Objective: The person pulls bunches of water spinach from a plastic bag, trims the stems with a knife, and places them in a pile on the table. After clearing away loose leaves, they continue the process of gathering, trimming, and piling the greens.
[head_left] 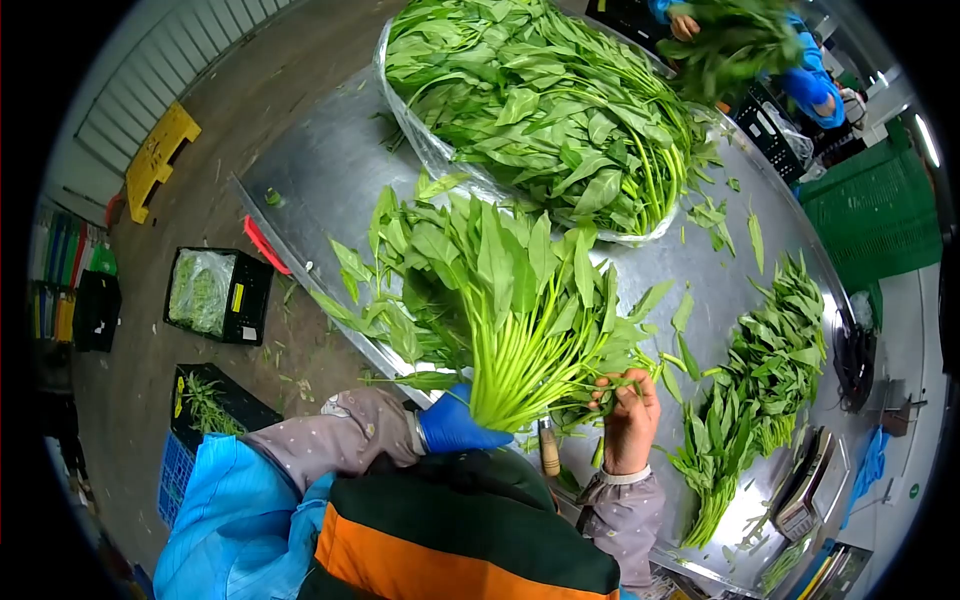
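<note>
Left hand (455,425), blue-gloved, clamped round the stem ends of the leafy bunch (500,300) at the near edge of the steel table (320,170). Right hand (628,415), just beside, pinches loose stems (592,392). Far: clear bag (425,150) heaped with greens. Left, on the floor: black crate (255,300) holding bagged greens.

Left hand (455,422) gloved, grip clenched; right hand (630,415) bare, fingers pinched

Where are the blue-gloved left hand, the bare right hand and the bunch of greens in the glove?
left hand (455,425), head view, middle of the blue glove.
right hand (630,415), head view, back of the bare hand.
bunch of greens (500,290), head view, leaves at its middle.
</note>
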`<action>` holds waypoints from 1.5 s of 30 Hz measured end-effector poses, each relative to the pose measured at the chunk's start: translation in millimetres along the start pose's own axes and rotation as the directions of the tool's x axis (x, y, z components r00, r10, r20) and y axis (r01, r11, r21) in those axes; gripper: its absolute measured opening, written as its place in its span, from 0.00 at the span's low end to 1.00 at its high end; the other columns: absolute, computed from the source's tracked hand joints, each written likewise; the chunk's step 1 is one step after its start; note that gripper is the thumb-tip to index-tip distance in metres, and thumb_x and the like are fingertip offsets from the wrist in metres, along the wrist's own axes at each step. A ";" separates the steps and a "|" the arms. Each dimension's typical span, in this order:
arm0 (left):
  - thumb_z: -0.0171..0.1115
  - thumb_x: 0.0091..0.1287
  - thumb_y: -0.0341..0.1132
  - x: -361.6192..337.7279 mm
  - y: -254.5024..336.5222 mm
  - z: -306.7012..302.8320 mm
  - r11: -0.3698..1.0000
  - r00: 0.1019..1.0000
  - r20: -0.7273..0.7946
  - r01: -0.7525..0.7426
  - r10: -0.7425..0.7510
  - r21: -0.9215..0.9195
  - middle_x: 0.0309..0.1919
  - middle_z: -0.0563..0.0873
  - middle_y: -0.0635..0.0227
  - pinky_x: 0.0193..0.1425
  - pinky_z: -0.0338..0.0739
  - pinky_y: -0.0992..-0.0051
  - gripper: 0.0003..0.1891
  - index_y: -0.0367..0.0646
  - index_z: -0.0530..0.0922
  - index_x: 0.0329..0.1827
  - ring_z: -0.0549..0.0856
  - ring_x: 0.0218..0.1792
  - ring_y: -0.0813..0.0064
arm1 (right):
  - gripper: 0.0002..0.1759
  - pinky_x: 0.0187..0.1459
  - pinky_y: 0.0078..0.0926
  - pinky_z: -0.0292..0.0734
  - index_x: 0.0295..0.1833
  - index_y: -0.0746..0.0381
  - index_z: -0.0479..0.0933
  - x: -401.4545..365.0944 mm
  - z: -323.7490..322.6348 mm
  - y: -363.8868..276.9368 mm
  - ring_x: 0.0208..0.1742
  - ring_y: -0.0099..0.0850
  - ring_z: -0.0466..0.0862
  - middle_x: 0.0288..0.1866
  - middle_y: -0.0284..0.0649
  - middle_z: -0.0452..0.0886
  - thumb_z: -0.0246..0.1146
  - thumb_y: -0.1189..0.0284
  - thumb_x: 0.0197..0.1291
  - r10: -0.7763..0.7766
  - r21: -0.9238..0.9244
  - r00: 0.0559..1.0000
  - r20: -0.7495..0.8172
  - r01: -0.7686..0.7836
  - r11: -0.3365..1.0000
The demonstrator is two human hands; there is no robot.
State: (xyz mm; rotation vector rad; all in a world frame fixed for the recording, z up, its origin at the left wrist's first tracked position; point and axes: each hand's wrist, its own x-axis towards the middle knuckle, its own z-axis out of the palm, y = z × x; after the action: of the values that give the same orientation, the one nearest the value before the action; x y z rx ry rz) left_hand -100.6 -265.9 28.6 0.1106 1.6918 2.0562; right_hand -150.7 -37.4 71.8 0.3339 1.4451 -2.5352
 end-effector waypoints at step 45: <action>0.67 0.53 0.33 3.9 -10.0 -2.0 0.997 0.998 -0.050 0.033 -0.030 0.067 0.38 0.84 0.66 0.41 0.75 0.76 0.19 0.40 0.76 0.48 0.81 0.37 0.77 | 0.05 0.24 0.18 0.75 0.40 0.63 0.68 -9.4 -40.8 -78.9 0.24 0.28 0.78 0.43 0.51 0.78 0.49 0.74 0.63 -0.354 0.011 0.924 -0.147 0.359 0.933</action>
State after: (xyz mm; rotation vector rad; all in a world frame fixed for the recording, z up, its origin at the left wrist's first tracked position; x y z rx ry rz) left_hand -101.7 -264.9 17.8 0.0554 1.7818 1.9945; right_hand -160.4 37.8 118.9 0.2856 1.6438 -2.8798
